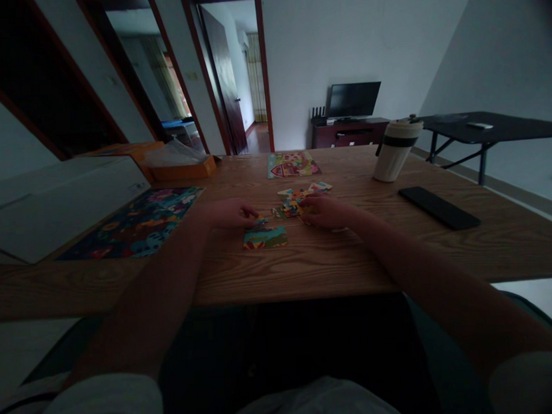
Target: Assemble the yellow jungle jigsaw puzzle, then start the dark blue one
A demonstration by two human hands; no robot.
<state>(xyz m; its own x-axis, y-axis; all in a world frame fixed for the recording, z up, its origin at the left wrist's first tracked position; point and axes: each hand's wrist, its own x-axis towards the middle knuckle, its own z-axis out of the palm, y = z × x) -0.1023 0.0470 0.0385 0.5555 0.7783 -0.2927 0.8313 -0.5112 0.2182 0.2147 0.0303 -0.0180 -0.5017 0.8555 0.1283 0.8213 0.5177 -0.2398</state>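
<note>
On the table (368, 258), the right hand (319, 210) is touching the loose pieces (293, 201), fingers slightly curled. Near the joined pieces (265, 237), the left hand (233, 213) is hovering or resting, its fingers slightly apart.

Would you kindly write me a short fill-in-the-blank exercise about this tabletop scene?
The right hand is at the heap of puzzle pieces, and the tumbler stands to the heap's ____.
The left hand is on the heap's ____ side.
The box that holds a plastic bag is coloured ____.

Missing words: right; left; orange.
</note>
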